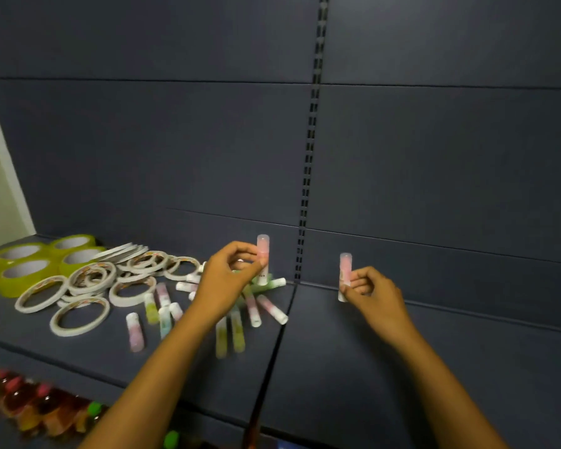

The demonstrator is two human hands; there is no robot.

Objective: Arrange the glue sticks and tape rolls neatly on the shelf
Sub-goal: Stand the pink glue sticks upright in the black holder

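Note:
My left hand (227, 280) holds a pink glue stick (263, 249) upright above a loose pile of glue sticks (237, 322) lying on the dark shelf (353, 367). A second pink glue stick (345, 270) stands upright in my right hand (370, 293), over the right shelf section near the back wall. Several thin white tape rolls (88, 286) lie scattered left of the pile. Several wide yellow-green tape rolls (36, 260) sit at the far left.
A slotted vertical upright (308, 157) divides the dark back panel. A seam (282, 325) splits the shelf into left and right sections. Below the shelf's front edge, coloured bottles (30, 406) stand on a lower level at bottom left.

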